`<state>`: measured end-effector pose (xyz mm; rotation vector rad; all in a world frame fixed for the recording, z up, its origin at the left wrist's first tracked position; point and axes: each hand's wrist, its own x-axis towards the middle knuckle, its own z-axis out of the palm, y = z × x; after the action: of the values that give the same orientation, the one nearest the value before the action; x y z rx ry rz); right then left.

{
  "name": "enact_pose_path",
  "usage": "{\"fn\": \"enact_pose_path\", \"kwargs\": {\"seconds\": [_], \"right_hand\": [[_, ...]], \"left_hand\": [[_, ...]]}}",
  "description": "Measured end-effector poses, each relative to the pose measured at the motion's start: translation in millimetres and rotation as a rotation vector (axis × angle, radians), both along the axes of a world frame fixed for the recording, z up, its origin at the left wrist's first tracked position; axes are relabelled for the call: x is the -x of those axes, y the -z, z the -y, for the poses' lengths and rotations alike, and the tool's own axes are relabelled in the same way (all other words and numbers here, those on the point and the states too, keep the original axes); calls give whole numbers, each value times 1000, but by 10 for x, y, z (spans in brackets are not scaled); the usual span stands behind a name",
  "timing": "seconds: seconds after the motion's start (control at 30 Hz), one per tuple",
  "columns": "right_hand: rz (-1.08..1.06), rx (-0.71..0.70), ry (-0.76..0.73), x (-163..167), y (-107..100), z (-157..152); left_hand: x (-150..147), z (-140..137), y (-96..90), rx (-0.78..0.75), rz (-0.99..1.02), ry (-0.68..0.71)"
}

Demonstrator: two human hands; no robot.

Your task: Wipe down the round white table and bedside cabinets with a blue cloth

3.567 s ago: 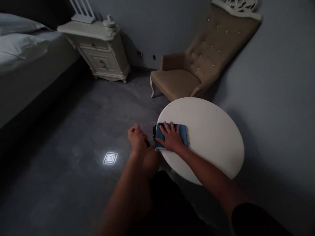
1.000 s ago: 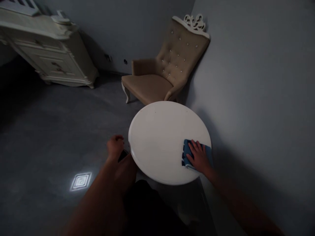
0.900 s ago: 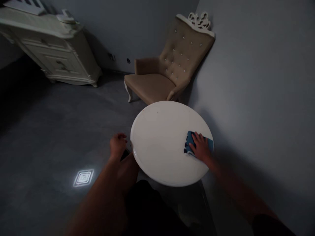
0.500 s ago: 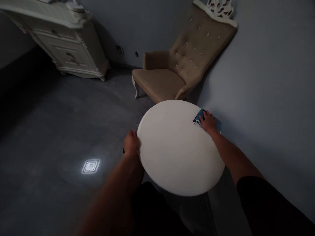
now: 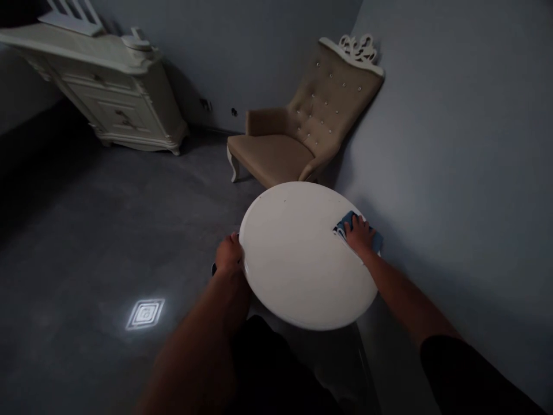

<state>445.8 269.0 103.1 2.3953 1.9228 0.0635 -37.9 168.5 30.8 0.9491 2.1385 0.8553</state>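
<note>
A white round table [image 5: 298, 259] stands in front of me. My left hand [image 5: 228, 252] is closed at its left edge, the fingers partly hidden by the rim. Something dark, perhaps a watch, shows at that wrist. On the right part of the tabletop, my right hand [image 5: 360, 235] presses down on a folded blue cloth [image 5: 346, 220] with white edging, its fingers bent over it. The cloth reaches the right rim. Small dark specks lie near the far edge of the top.
A brown tufted armchair [image 5: 276, 154] with a carved white crest stands just behind the table. At the back left is a pale carved cabinet [image 5: 125, 115] with objects on top. The grey wall [image 5: 453, 144] runs close on the right. A bright square pattern [image 5: 146, 314] shows on the floor.
The cloth under my right hand has shifted slightly toward me along the right side of the table. My left hand keeps to the left edge. The whole view has tilted up a little.
</note>
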Motion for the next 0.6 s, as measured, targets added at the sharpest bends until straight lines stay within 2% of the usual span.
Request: {"fn": "enact_pose_path", "kwargs": {"seconds": [0.23, 0.33, 0.37, 0.43, 0.5, 0.6], "right_hand": [[-43, -70, -308, -119, 268, 1884], [-87, -87, -452, -126, 330, 2383], [-93, -82, -479, -128, 324, 2426], [-92, -61, -511, -135, 283, 2324], [-75, -32, -521, -149, 226, 2015], [-30, 6, -462, -153, 156, 1334]], "left_hand": [[-65, 226, -231, 232, -93, 140], [-108, 304, -340, 279, -100, 108], [-115, 324, -360, 284, -100, 96], [-112, 347, -367, 277, -98, 96], [-87, 338, -322, 255, -94, 109], [-34, 256, -173, 207, -60, 73]]}}
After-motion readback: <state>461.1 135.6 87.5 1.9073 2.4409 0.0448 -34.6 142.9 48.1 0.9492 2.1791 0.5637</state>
